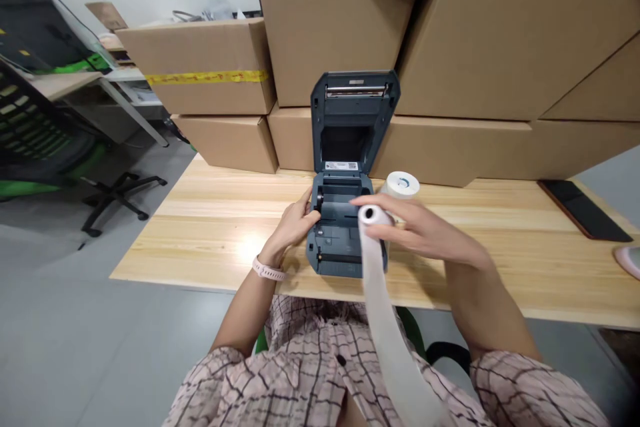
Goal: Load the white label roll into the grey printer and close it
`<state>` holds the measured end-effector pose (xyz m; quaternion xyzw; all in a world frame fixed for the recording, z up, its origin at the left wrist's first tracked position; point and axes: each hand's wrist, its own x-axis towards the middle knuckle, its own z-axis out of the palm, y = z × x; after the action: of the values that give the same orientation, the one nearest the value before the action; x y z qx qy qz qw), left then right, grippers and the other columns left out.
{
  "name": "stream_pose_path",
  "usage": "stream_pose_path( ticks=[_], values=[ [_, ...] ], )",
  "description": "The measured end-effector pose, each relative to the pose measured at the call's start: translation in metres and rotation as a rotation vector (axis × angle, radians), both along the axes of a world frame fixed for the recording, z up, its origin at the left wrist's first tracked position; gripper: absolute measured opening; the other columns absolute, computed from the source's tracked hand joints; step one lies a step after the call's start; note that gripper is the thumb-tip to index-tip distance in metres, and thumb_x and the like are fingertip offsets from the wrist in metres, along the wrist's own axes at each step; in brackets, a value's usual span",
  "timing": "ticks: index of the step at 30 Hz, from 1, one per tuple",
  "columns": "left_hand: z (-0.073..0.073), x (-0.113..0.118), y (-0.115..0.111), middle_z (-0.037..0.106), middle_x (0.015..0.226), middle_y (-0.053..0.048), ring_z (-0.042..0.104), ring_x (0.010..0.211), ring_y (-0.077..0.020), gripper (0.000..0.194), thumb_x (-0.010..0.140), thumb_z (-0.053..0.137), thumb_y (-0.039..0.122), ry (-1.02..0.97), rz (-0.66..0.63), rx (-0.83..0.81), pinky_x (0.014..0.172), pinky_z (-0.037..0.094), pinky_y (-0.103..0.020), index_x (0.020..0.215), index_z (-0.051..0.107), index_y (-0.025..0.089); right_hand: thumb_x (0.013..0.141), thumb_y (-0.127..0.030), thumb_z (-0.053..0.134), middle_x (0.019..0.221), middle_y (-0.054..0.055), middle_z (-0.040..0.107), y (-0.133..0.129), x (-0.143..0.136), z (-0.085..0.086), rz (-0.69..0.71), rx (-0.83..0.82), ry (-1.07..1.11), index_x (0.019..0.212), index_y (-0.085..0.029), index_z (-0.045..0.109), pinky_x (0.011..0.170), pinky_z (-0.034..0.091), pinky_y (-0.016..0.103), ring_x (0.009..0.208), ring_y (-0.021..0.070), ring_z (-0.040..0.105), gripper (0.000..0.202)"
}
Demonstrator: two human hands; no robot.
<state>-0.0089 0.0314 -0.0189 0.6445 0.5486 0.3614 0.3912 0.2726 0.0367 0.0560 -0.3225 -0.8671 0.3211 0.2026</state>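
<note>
A dark grey label printer (341, 248) stands on the wooden table, its lid (354, 117) raised and its inner bay exposed. Against the printer's left side is my left hand (294, 220), thumb over the rim and the other fingers partly hidden along the outer wall. My right hand (417, 223) pinches a small white label roll (371, 214) over the right part of the bay. From that roll a long white paper strip (383, 320) hangs down past the table edge toward my lap. Just behind my right hand stands a larger white roll (402, 184).
Stacked cardboard boxes (335, 37) line the table's back edge, close behind the raised lid. At the right lies a black phone-like slab (585, 210), with a pinkish object (628, 260) at the border. An office chair (117, 193) stands on the floor at left.
</note>
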Motion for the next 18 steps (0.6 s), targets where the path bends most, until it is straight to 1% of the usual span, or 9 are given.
stream_pose_path(
  ticks=[1, 3, 6, 9, 12, 14, 15, 16, 18],
  values=[
    [-0.001, 0.000, 0.000, 0.073, 0.095, -0.002, 0.057, 0.074, -0.0182, 0.078, 0.080, 0.054, 0.023, 0.004, 0.002, -0.001, 0.072, 0.046, -0.028, 0.158, 0.047, 0.023, 0.103, -0.048, 0.052, 0.137, 0.008, 0.070, 0.002, -0.020, 0.001, 0.004, 0.085, -0.077, 0.145, -0.032, 0.057, 0.101, 0.054, 0.051, 0.121, 0.0322, 0.068, 0.045],
    [-0.003, -0.001, 0.001, 0.072, 0.091, -0.002, 0.056, 0.072, -0.0176, 0.079, 0.079, 0.054, 0.023, 0.010, 0.008, -0.007, 0.070, 0.045, -0.028, 0.158, 0.047, 0.021, 0.105, -0.042, 0.047, 0.140, 0.013, 0.068, 0.009, -0.052, -0.005, -0.015, 0.173, -0.239, 0.149, -0.026, 0.053, 0.102, 0.051, 0.055, 0.123, 0.0360, 0.066, 0.047],
    [-0.005, -0.002, 0.001, 0.070, 0.085, -0.001, 0.055, 0.070, -0.0175, 0.079, 0.080, 0.055, 0.024, 0.016, 0.018, -0.021, 0.071, 0.045, -0.028, 0.158, 0.046, 0.019, 0.103, -0.039, 0.049, 0.132, 0.021, 0.071, 0.021, -0.075, -0.023, -0.058, 0.187, -0.417, 0.154, -0.016, 0.046, 0.098, 0.051, 0.058, 0.116, 0.0392, 0.068, 0.056],
    [-0.005, -0.002, 0.001, 0.070, 0.081, 0.000, 0.056, 0.070, -0.0187, 0.077, 0.081, 0.056, 0.026, 0.020, 0.023, -0.027, 0.072, 0.047, -0.030, 0.158, 0.047, 0.018, 0.103, -0.039, 0.052, 0.129, 0.020, 0.071, 0.026, -0.073, -0.034, -0.070, 0.202, -0.425, 0.158, -0.015, 0.042, 0.100, 0.051, 0.057, 0.113, 0.0372, 0.068, 0.061],
    [-0.004, -0.002, 0.001, 0.072, 0.086, -0.001, 0.059, 0.074, -0.0200, 0.077, 0.081, 0.057, 0.025, 0.012, 0.020, -0.012, 0.076, 0.048, -0.031, 0.157, 0.048, 0.019, 0.104, -0.037, 0.050, 0.135, 0.014, 0.071, 0.022, -0.063, -0.038, -0.009, 0.227, -0.256, 0.149, -0.022, 0.055, 0.104, 0.051, 0.053, 0.122, 0.0324, 0.064, 0.047],
    [-0.003, -0.001, 0.000, 0.073, 0.089, -0.002, 0.060, 0.076, -0.0204, 0.077, 0.081, 0.056, 0.025, 0.013, 0.017, -0.007, 0.076, 0.048, -0.031, 0.157, 0.048, 0.020, 0.107, -0.038, 0.046, 0.132, 0.011, 0.073, 0.013, -0.055, -0.038, 0.064, 0.232, -0.135, 0.133, -0.023, 0.068, 0.104, 0.052, 0.051, 0.122, 0.0300, 0.063, 0.038],
    [-0.002, -0.001, 0.000, 0.074, 0.090, -0.002, 0.060, 0.076, -0.0205, 0.076, 0.081, 0.056, 0.025, 0.015, 0.014, -0.008, 0.076, 0.048, -0.031, 0.157, 0.048, 0.021, 0.108, -0.040, 0.043, 0.129, 0.010, 0.074, 0.007, -0.051, -0.038, 0.092, 0.228, -0.107, 0.128, -0.023, 0.071, 0.104, 0.053, 0.050, 0.121, 0.0290, 0.064, 0.038],
    [-0.002, -0.001, 0.000, 0.074, 0.091, -0.002, 0.061, 0.076, -0.0206, 0.076, 0.081, 0.056, 0.025, 0.017, 0.012, -0.011, 0.076, 0.048, -0.031, 0.157, 0.048, 0.021, 0.109, -0.041, 0.041, 0.127, 0.009, 0.075, 0.000, -0.047, -0.037, 0.107, 0.223, -0.097, 0.126, -0.023, 0.073, 0.104, 0.053, 0.050, 0.120, 0.0284, 0.065, 0.040],
    [-0.001, 0.000, -0.001, 0.075, 0.092, -0.002, 0.062, 0.076, -0.0209, 0.077, 0.082, 0.058, 0.026, 0.017, 0.011, -0.018, 0.076, 0.048, -0.031, 0.158, 0.047, 0.022, 0.109, -0.047, 0.041, 0.135, 0.008, 0.073, -0.016, -0.039, -0.037, 0.102, 0.213, -0.129, 0.132, -0.026, 0.071, 0.109, 0.051, 0.052, 0.125, 0.0286, 0.064, 0.043]
  ],
)
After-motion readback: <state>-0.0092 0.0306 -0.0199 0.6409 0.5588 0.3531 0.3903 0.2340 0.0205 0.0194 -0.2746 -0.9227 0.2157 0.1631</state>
